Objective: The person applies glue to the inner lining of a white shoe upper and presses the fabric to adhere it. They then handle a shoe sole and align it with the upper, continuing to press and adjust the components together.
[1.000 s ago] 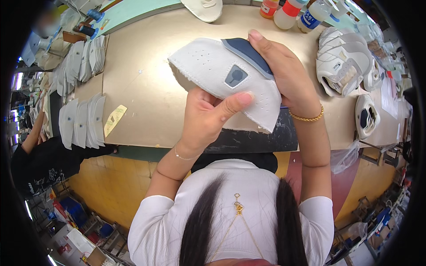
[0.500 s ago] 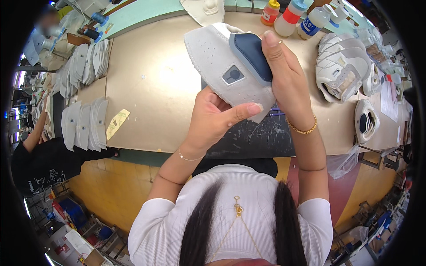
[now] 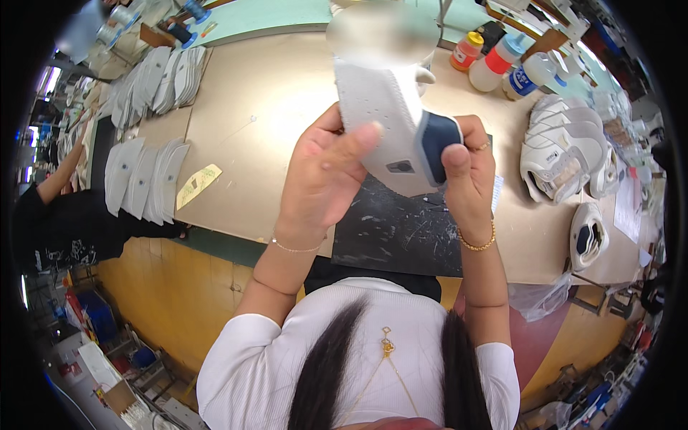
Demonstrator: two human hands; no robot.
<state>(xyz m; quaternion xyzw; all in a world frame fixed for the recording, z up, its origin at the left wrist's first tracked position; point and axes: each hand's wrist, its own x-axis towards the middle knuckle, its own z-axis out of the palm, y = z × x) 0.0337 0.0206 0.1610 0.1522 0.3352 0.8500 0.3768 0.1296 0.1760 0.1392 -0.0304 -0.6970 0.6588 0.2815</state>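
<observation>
A pale grey shoe upper (image 3: pixel 376 107) is held up over the table, with a navy padded heel patch and a small dark inset on its side. My left hand (image 3: pixel 326 172) grips its left edge, thumb on the outer face and fingers behind it. At the heel, my right hand (image 3: pixel 469 172) pinches the navy patch (image 3: pixel 442 147) between thumb and bent fingers. The upper's far end is blurred. Beneath my hands lies a scratched black mat (image 3: pixel 401 236).
Stacked grey shoe pieces (image 3: pixel 147 179) and a yellow template (image 3: pixel 198 186) lie at left. Sewn uppers (image 3: pixel 562 154) are piled at right, with another upper (image 3: pixel 589 236) nearer me. Bottles (image 3: pixel 496 63) stand at back right. Someone in black (image 3: pixel 72 226) sits at far left.
The upper has turned so its long side points away from me, its navy heel now lower. My left hand has shifted up along its edge; my right hand has moved down.
</observation>
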